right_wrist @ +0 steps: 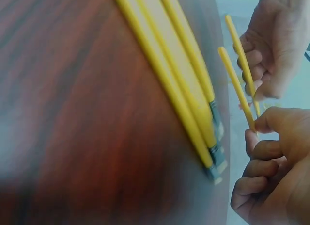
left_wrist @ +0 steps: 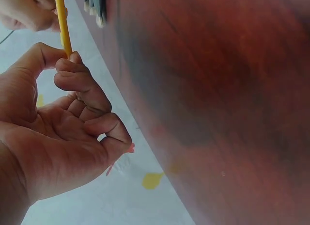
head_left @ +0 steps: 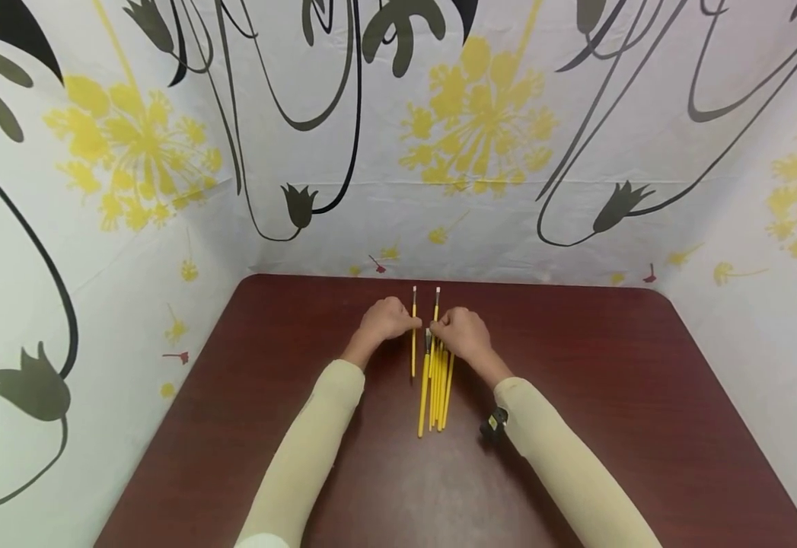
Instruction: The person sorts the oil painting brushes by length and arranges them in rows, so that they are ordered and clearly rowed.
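Note:
My left hand (head_left: 390, 318) pinches a thin yellow-handled paintbrush (head_left: 414, 350) between thumb and fingertips, bristle end pointing away from me. Beside it, my right hand (head_left: 463, 332) pinches a second yellow paintbrush (right_wrist: 236, 84), its pale tip also at the far end. Several more yellow paintbrushes (head_left: 439, 396) lie in a loose bundle on the table, just below and between the hands. Their dark ferrules and pale bristles (right_wrist: 215, 162) show in the right wrist view. Both held brushes stand side by side there, handle ends up, with the left hand (right_wrist: 281, 45) behind the right.
The dark red-brown table (head_left: 234, 457) has rounded far corners, and both hands work near its back edge. A white cloth (head_left: 343, 152) printed with flowers hangs behind and on both sides. A small black device (head_left: 494, 425) sits at the right sleeve.

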`<state>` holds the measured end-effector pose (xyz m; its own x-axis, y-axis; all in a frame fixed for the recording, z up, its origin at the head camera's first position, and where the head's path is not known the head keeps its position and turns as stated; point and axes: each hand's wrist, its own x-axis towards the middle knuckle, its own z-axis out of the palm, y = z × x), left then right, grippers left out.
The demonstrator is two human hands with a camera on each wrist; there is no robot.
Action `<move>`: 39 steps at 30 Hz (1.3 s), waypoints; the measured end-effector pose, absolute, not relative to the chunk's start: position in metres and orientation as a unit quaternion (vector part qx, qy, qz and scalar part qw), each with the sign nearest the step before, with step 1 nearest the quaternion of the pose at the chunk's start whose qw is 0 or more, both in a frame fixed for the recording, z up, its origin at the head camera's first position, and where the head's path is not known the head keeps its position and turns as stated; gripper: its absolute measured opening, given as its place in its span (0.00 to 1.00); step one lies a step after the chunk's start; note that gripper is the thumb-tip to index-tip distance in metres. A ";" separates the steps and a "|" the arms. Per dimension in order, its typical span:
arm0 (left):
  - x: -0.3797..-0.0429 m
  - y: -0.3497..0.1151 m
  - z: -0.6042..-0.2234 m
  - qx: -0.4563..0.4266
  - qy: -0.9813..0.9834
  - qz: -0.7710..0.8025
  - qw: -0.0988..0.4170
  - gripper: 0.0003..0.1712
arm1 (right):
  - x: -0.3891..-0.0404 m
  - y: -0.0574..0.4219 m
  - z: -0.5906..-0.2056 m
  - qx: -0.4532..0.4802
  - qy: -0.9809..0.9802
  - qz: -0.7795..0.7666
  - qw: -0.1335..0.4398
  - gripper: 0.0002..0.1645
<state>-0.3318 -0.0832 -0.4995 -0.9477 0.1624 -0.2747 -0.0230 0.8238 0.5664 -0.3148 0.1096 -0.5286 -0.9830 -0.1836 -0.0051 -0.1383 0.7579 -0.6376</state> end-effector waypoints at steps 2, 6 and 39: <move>-0.337 -0.082 -0.497 0.034 0.946 0.283 0.156 0.35 | -0.320 0.105 -0.526 -0.076 0.939 -0.332 0.038 0.32; -0.348 -0.081 -0.492 0.027 0.950 0.266 0.163 0.35 | -0.330 0.095 -0.521 -0.063 0.941 -0.328 0.055 0.32; -0.389 -0.093 -0.503 0.008 0.979 0.113 0.168 0.21 | -0.382 0.071 -0.529 -0.083 0.948 -0.288 0.106 0.34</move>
<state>-0.3895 -0.0926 -0.5027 -0.9436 0.0528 -0.3269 -0.0229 0.9744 0.2237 -0.3823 0.0708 -0.5291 -0.9639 -0.2179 -0.1532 -0.0958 0.8203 -0.5639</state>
